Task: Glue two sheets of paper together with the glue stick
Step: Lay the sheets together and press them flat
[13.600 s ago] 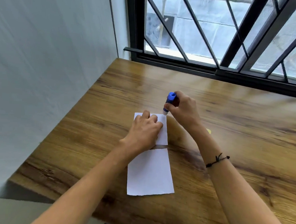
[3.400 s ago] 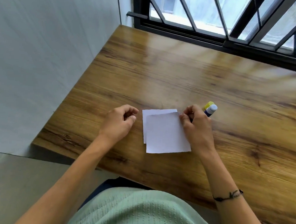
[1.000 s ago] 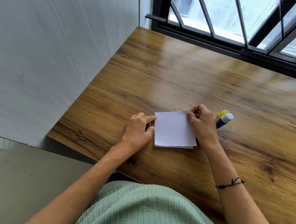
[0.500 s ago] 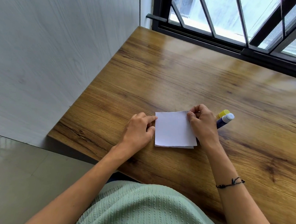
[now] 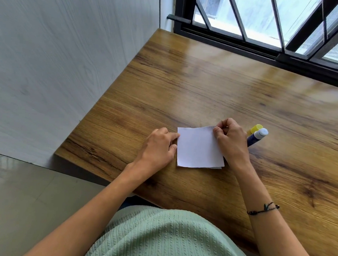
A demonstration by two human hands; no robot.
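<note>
Two white sheets of paper [image 5: 199, 147] lie stacked on the wooden table [image 5: 205, 90], the top one nearly covering the other, whose edge shows as a thin sliver along the near side and near right corner. No writing or print can be seen on the paper.

The left hand [image 5: 157, 146] rests on the table just beside the stack's left edge, its forefinger stretched out so the tip touches the far left corner, the thumb meeting the edge lower down; the other fingers are loosely bent and hold nothing. The right hand [image 5: 231, 143] lies over the right side of the stack, with thumb and curled fingers pinching the far right corner of the top sheet, which lifts slightly there.

The glue stick [image 5: 255, 138], dark blue with a pale tip, lies on the table just right of the right hand, partly hidden behind it. Any label on it is too small to read. A yellow cap [image 5: 255, 129] sits touching its far side.

A dark cord bracelet [image 5: 263, 209] circles the right wrist. The person wears a pale green ribbed top [image 5: 168, 239]. A black-framed window [image 5: 267, 35] stands along the far edge of the table.
</note>
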